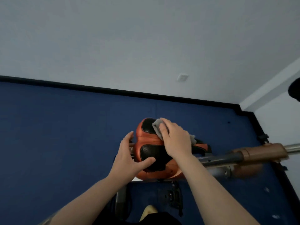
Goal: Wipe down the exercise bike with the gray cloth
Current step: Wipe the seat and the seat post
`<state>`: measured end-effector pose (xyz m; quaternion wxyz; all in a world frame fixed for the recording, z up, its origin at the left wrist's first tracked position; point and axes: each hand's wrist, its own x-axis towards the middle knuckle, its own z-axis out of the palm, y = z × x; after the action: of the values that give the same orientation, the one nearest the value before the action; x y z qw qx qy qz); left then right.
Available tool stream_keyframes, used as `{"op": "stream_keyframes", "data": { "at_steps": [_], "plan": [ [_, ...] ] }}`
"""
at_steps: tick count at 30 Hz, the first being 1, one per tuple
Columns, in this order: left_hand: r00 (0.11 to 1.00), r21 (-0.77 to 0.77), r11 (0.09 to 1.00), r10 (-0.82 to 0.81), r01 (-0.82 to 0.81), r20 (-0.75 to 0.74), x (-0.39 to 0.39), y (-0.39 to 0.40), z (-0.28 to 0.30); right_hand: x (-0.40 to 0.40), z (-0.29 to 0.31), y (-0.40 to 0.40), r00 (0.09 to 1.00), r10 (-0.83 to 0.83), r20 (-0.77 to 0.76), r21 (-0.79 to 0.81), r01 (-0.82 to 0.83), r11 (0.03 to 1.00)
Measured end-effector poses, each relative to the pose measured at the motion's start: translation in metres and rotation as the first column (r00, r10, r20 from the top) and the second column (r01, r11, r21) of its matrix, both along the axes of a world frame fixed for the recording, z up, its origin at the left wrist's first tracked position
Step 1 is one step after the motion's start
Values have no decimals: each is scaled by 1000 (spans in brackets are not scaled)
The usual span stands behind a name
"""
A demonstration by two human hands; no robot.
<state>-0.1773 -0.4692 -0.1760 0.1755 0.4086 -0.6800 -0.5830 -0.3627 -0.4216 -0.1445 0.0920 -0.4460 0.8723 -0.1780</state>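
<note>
The exercise bike's orange and black saddle (146, 140) is in the middle of the view, seen from above. My right hand (176, 140) lies flat on the gray cloth (157, 126) and presses it onto the saddle's far black pad; a corner of cloth sticks out beyond the hand on the right. My left hand (129, 157) holds the saddle's near left side, thumb on the near black pad, fingers curled round the edge. The bike's grey and brown frame tube (240, 157) runs off to the right.
Blue floor mat (65, 135) surrounds the bike, bounded by a black skirting and white walls at the back and right. A black pedal (170, 197) and a grey frame post (121, 198) sit below the saddle. A foot (148, 211) shows at the bottom.
</note>
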Motion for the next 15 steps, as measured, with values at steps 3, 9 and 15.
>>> {"op": "stream_keyframes", "data": {
  "at_steps": [3, 9, 15],
  "plan": [
    [993, -232, 966, -111, 117, 38, -2, -11, 6, -7, 3, 8, 988, -138, -72, 111, 146, 983],
    [957, -298, 910, -280, 290, 76, -5, -30, 12, 23, 2, -28, 992, -123, -27, 44, 124, 991],
    [907, -318, 854, -416, 412, 57, -12, -61, 18, -18, 5, 24, 953, -262, -150, 91, 277, 957]
  ]
}}
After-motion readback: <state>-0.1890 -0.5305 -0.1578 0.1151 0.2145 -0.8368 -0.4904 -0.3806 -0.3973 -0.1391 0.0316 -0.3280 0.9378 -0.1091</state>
